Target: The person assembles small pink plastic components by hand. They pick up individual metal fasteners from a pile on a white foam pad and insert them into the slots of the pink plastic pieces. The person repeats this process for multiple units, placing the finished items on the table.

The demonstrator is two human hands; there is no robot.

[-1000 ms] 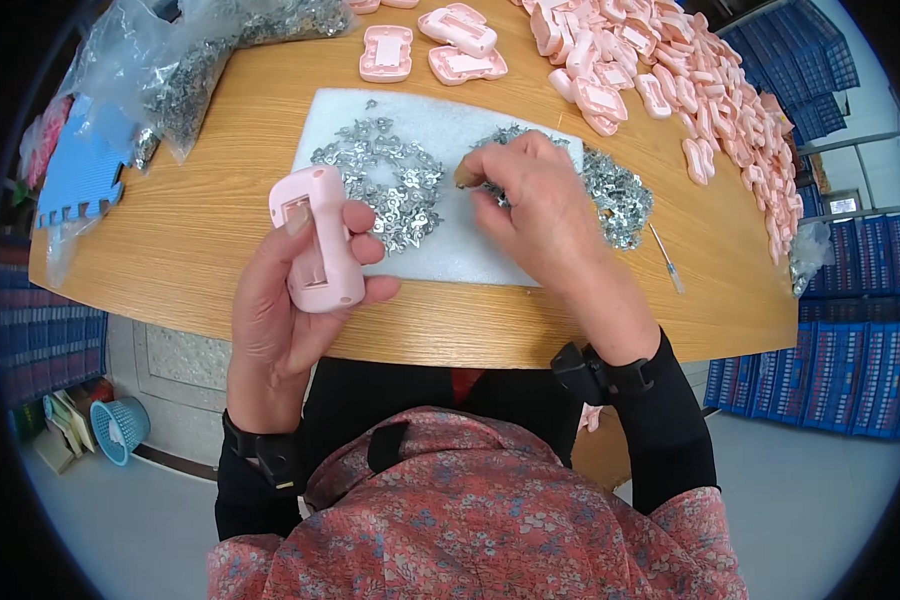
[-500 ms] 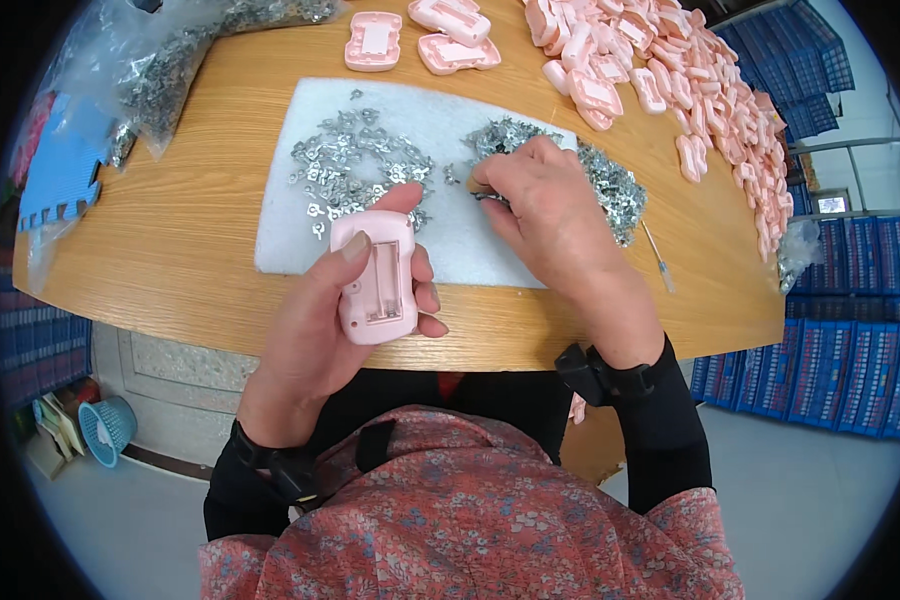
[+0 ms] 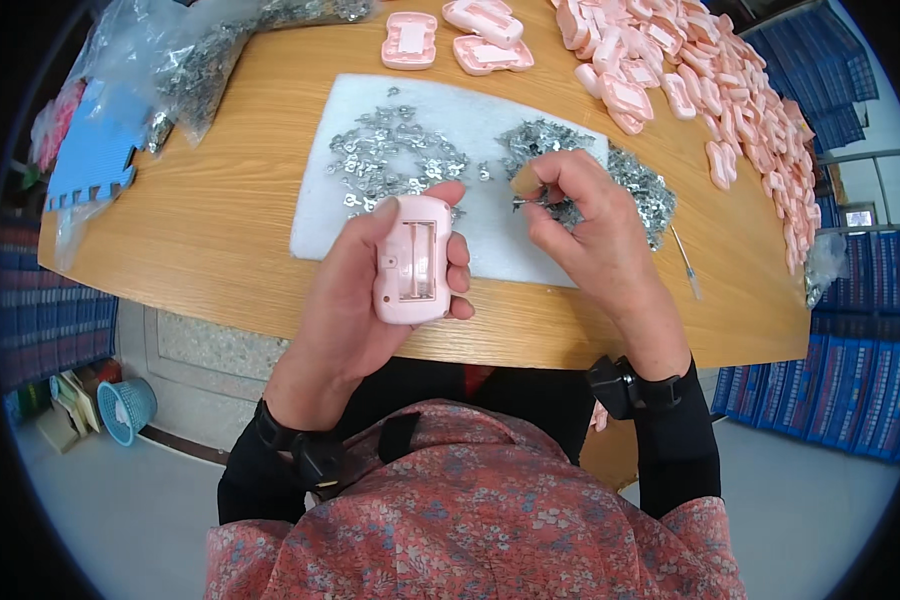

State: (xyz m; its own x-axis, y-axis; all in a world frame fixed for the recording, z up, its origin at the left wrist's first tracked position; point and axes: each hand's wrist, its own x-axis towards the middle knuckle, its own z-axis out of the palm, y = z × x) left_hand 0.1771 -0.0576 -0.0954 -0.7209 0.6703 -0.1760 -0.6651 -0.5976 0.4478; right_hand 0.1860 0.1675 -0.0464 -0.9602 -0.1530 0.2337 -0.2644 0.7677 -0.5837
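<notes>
My left hand holds a pink plastic case upright over the table's near edge, its open recessed back facing me. My right hand is just to the right of it, with a small metal contact piece pinched between thumb and fingertips. Under both hands lies a white foam mat on the wooden table. Two heaps of small silvery metal parts sit on the mat, one at the left and one at the right.
Several more pink cases are piled along the far right of the table, with three lying apart at the top. Clear bags of metal parts and a blue foam tile sit at the left. A thin tool lies right of the mat.
My left hand has turned the pink case from side-on to its open back facing me and brought it toward the middle. My right hand has lifted off the right heap holding a metal piece.
</notes>
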